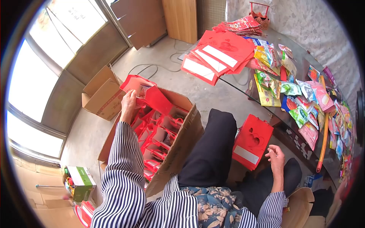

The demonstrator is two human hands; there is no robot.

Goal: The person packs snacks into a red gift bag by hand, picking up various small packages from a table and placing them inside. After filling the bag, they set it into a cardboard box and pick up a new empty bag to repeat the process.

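My left hand (129, 103) is closed on the edge of a red gift bag (154, 99) at the far end of a big cardboard box (181, 135). Packed inside that box are several more red gift bags (154, 138), standing upright with their tops open. Over my lap hovers my right hand (276, 157), fingers loosely bent and apart, with nothing seen in it. Just beside it, between my knees, rests a stack of flat red bags (253, 142) with heart prints and a white panel.
Flat red bags (224, 51) overhang the edge of a dark glass table (249, 89). Colourful snack packets (300, 98) and an orange stick (323, 140) lie on it. An open cardboard box (104, 95) and a green-white carton (80, 182) stand on the floor.
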